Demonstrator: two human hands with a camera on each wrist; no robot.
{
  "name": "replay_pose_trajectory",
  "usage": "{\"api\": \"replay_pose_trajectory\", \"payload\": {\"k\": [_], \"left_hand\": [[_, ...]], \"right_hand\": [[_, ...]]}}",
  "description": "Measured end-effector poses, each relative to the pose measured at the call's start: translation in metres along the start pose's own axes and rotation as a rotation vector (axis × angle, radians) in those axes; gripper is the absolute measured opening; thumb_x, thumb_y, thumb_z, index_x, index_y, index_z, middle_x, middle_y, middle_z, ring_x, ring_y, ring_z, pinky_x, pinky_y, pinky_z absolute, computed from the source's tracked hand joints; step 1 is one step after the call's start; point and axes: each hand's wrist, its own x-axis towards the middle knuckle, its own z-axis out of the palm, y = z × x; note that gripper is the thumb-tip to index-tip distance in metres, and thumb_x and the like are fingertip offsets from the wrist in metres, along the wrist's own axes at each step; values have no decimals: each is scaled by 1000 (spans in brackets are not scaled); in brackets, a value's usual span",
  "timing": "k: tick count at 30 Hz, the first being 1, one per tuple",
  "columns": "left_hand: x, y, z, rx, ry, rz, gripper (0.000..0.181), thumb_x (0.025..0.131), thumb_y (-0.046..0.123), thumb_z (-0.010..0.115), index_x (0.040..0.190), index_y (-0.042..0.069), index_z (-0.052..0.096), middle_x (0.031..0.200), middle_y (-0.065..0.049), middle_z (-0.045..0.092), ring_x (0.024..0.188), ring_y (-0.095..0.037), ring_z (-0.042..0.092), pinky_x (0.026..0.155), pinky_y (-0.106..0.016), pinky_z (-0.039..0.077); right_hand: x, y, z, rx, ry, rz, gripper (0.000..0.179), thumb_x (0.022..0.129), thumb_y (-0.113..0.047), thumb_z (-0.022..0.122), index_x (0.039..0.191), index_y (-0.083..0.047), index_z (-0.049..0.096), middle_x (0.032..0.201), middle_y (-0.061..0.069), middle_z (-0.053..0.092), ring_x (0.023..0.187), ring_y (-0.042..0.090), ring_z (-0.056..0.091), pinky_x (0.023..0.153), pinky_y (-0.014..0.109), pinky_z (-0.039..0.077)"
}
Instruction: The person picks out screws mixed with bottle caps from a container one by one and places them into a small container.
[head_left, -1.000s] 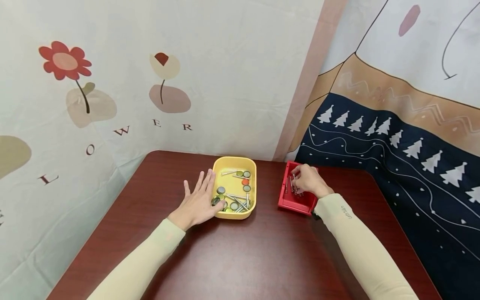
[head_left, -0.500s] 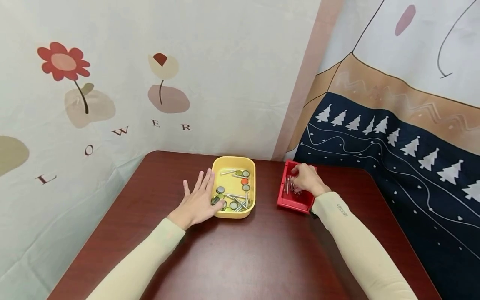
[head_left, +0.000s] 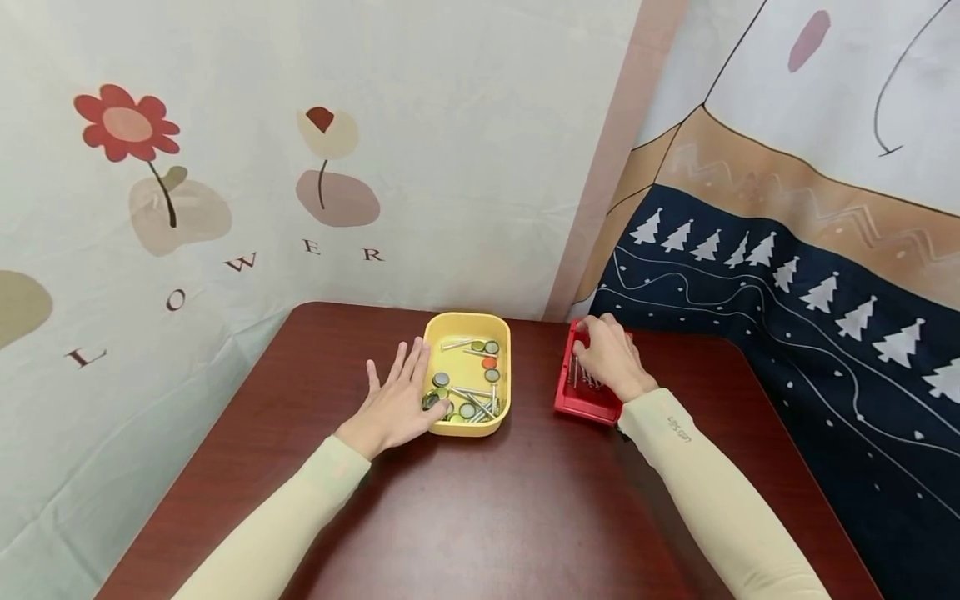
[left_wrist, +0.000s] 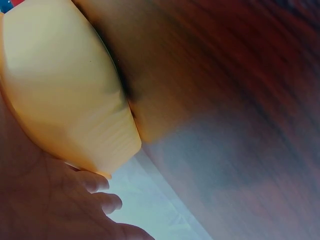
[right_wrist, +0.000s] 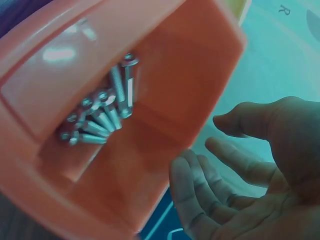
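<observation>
My left hand (head_left: 392, 410) lies with straight, spread fingers along the left side of a yellow tub (head_left: 468, 431), its thumb at the near corner. Inside the tub are several metal bolts (head_left: 472, 392) and bottle caps (head_left: 441, 379), one of them orange. Over the far part of a red bin (head_left: 588, 410) is my right hand (head_left: 611, 358). In the right wrist view its fingers (right_wrist: 182, 187) are loosely bent by the bin's edge, apart from the thumb, and nothing shows between them. Several bolts (right_wrist: 102, 117) lie together along one wall of the bin.
Both containers stand toward the back of a dark red-brown table (head_left: 480, 517), with a gap between them. Behind the table hangs a pale printed cloth (head_left: 450, 167); a navy cloth with white trees (head_left: 750, 292) hangs along the right.
My right hand has risen from among the bolts in the red bin and shifted toward the bin's far end. The left hand has stayed on the yellow tub.
</observation>
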Motion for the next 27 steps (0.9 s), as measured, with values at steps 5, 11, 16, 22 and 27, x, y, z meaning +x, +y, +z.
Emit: {"api": "replay_pose_trajectory", "payload": {"k": [5, 11, 16, 22, 27], "left_hand": [[0, -1, 0, -2, 0, 0, 110, 110, 60, 64, 188, 5, 9, 199, -11, 1, 186, -41, 0, 135, -92, -1], [0, -2, -1, -1, -6, -8, 109, 111, 60, 63, 188, 5, 8, 199, -10, -1, 186, -40, -1, 135, -92, -3], [2, -3, -2, -7, -2, -5, 109, 111, 60, 62, 188, 5, 8, 199, -10, -1, 186, -41, -1, 135, -92, -4], [2, -3, -2, -4, -2, -3, 110, 111, 60, 62, 188, 4, 7, 199, -10, -1, 186, -41, -1, 135, -92, -3], [1, 0, -2, -7, -4, 3, 111, 111, 61, 63, 188, 5, 7, 199, -11, -1, 186, -40, -2, 135, -92, -3]], "right_hand": [[-2, -15, -2, -5, 45, -62, 39, 111, -21, 72, 147, -8, 74, 153, 23, 61, 119, 42, 74, 104, 66, 68], [-5, -37, -3, 8, -10, -135, 44, 110, -22, 76, 153, -10, 71, 155, 21, 61, 129, 39, 67, 104, 63, 69], [-7, -53, -1, -46, -95, -240, 55, 106, -26, 84, 158, -13, 70, 155, 19, 62, 138, 38, 65, 115, 60, 65], [-9, -73, 7, -151, -226, -459, 70, 103, -34, 90, 165, -15, 65, 164, 16, 61, 151, 36, 60, 127, 60, 55], [-10, -93, 13, -219, -346, -521, 79, 100, -38, 92, 170, -16, 61, 175, 13, 55, 160, 35, 55, 135, 60, 48]]}}
